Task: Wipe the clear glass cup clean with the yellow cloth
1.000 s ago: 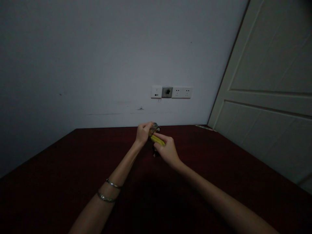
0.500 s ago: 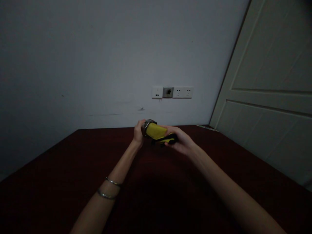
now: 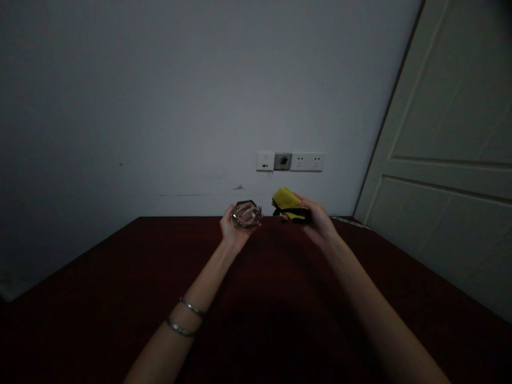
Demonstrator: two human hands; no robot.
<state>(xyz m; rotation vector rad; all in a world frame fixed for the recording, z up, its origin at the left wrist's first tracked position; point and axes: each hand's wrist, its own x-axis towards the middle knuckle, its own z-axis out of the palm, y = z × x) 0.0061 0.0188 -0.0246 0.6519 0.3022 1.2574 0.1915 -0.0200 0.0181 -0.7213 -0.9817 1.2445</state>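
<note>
My left hand (image 3: 232,228) holds a clear glass ashtray (image 3: 247,214) with a faceted rim, its opening turned toward me and my fingers showing through the glass from behind. To the right, my right hand (image 3: 319,218) is closed around a folded yellow cloth (image 3: 287,198) with black edging. A gap separates the cloth from the ashtray. Both hands are raised over the dark red table (image 3: 256,266). Two silver bangles (image 3: 184,319) circle my left forearm.
Behind the table stands a pale wall with a row of sockets (image 3: 307,161) and a grey switch plate (image 3: 282,161). A panelled light door (image 3: 452,165) rises along the right side. A thin flat strip (image 3: 352,222) lies at the table's back right corner.
The yellow cloth has come away from the ashtray and moved right with my right hand. In my left hand the ashtray now faces me more fully. The view has shifted slightly.
</note>
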